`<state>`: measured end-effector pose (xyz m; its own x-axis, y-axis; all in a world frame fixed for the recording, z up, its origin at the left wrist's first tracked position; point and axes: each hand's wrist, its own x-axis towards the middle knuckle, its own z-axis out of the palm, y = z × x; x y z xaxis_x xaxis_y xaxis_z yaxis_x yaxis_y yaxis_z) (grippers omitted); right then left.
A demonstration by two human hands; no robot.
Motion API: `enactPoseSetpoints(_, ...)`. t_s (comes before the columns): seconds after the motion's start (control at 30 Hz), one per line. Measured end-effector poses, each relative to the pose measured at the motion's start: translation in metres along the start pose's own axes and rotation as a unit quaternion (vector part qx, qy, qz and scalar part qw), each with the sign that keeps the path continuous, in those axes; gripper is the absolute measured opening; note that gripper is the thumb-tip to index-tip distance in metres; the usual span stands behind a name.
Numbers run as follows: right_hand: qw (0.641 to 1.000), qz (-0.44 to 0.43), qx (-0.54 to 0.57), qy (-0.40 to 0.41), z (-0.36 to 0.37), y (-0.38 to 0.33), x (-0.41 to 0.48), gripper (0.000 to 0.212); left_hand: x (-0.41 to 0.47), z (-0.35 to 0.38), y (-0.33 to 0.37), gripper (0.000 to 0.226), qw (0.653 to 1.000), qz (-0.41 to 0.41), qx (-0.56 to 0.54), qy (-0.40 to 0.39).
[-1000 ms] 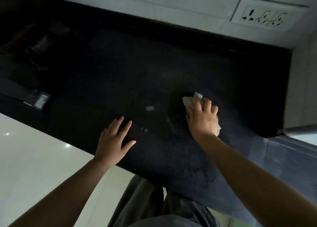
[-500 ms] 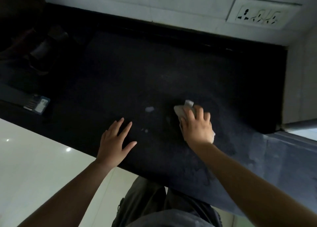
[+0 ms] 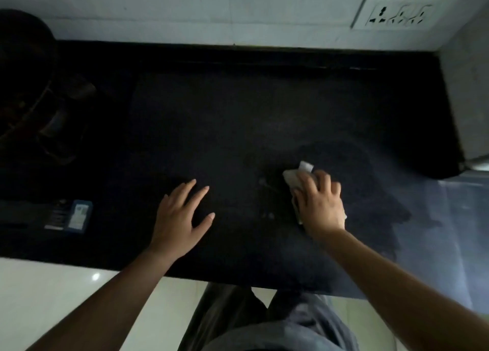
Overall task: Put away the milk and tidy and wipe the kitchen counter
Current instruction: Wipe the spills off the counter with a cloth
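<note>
The right hand presses flat on a white cloth on the dark counter, its fingers curled lightly over the cloth. The left hand is open and holds nothing, with fingers spread on the counter near the front edge. A small blue box lies at the left. A socket is on the wall.
</note>
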<state>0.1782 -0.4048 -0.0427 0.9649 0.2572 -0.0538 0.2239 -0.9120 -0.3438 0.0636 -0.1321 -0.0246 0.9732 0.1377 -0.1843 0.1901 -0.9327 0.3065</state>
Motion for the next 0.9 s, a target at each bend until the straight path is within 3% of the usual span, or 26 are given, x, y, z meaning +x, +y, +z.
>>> enactPoseSetpoints(0.07,0.994,0.101,0.011,0.026,0.01,-0.021,0.024,0.038,0.011,-0.005,-0.028,0.061,0.999,0.015,0.03,0.002)
enactPoseSetpoints(0.13,0.989,0.137,0.017,0.059,0.021,-0.052,0.044,0.035,0.02,-0.007,-0.053,0.06,0.999,0.015,0.047,0.005)
enactPoseSetpoints(0.3,0.999,0.035,-0.001,0.035,0.049,-0.108,0.01,0.036,0.03,0.002,-0.087,0.056,0.998,0.042,0.05,0.01)
enactPoseSetpoints(0.43,0.998,-0.01,-0.031,0.058,0.045,-0.092,-0.031,0.035,0.031,0.003,-0.09,0.055,0.998,0.048,0.036,0.022)
enactPoseSetpoints(0.63,0.97,0.221,-0.008,0.103,0.045,-0.105,0.025,0.035,0.033,0.003,-0.091,0.055,0.998,0.053,0.032,0.028)
enactPoseSetpoints(0.7,0.98,0.177,-0.016,0.094,0.054,-0.131,0.039,0.037,0.033,0.004,-0.092,0.055,0.997,0.055,0.038,0.032)
enactPoseSetpoints(0.8,0.998,0.043,-0.015,0.045,0.07,-0.17,0.027,0.038,0.033,0.005,-0.093,0.055,0.997,0.056,0.044,0.036)
enactPoseSetpoints(0.9,1.0,0.005,-0.003,0.03,0.072,-0.178,-0.013,0.035,0.033,0.005,-0.092,0.055,0.997,0.054,0.044,0.038)
